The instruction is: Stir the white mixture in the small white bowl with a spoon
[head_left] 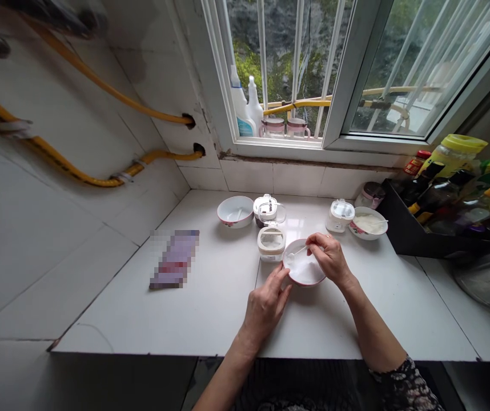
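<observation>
A bowl (307, 275) with a reddish rim, holding a white grainy substance, sits on the counter before me. My left hand (268, 299) grips its left side, fingers against the rim. In my right hand (329, 257) is the handle of a small white spoon (298, 252), pinched between thumb and fingers; its tip reaches into the bowl. Just left of the bowl stands a clear seasoning jar (271, 242) with a pale lid. Behind that jar is a second one (266, 206) with dark contents and what looks like a raised clear cover.
An empty-looking bowl (233, 213) stands back left. At back right are another jar (340, 216) and a flowered bowl (367, 224) of pale contents with a spoon. A black bin (412, 234) of bottles borders the right. A blurred-out flat item (175, 260) lies left.
</observation>
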Tool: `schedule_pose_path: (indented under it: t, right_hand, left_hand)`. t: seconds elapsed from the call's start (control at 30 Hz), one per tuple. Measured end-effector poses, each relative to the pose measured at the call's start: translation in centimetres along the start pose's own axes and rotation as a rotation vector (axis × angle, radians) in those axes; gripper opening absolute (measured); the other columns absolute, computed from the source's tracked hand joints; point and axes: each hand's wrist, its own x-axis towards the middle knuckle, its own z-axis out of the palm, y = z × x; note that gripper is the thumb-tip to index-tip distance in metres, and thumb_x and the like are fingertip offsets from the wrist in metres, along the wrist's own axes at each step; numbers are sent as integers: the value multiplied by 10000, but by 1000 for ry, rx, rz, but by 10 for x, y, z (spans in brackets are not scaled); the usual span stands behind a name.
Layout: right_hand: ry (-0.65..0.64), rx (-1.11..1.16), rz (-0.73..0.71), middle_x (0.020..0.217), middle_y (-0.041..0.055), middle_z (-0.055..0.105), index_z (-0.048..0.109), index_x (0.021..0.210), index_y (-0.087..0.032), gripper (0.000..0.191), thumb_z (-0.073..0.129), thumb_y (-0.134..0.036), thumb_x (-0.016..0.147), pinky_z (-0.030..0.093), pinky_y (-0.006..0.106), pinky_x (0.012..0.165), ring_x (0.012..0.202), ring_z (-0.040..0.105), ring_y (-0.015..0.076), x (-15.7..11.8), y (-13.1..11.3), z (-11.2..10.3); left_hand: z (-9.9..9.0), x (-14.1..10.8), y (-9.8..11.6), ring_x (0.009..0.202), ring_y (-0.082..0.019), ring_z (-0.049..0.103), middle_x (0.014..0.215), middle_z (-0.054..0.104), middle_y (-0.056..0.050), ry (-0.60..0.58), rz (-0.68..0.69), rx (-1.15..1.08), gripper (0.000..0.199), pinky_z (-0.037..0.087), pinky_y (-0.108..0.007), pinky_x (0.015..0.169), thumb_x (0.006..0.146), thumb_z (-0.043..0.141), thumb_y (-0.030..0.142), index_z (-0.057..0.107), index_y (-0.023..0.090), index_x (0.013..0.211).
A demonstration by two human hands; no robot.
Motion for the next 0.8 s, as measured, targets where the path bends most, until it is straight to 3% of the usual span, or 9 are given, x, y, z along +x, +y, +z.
schedule_pose_path:
  t: [0.37, 0.67, 0.8]
  right_hand:
    - [102, 245, 250, 510, -17, 603, 614, 640, -220, 131, 491, -247, 677, 436, 284, 605, 536, 554, 163, 3, 3, -6]
    - [152, 166, 293, 471, -16, 583, 612, 587, -217, 148, 483, -253, 650, 402, 270, 556, 500, 521, 152, 3, 10, -6]
    - [154, 267, 351, 459, -20, 575, 613, 587, -213, 137, 492, -253, 637, 408, 267, 549, 492, 517, 149, 4, 12, -6]
  left_hand:
    - [-2, 2, 2, 868, -183, 749, 1308, 660, -119, 9, 5, 8, 381, 620, -264, 710, 958, 516, 168, 488, 232, 1333]
    - [-1, 0, 1, 862, -186, 748, 1323, 650, -118, -14, -20, -3, 394, 622, -287, 743, 959, 519, 170, 478, 247, 1343]
    - [-1, 1, 2, 855, -178, 744, 1326, 648, -115, -2, -6, -5, 378, 620, -274, 723, 968, 507, 171, 474, 238, 1338]
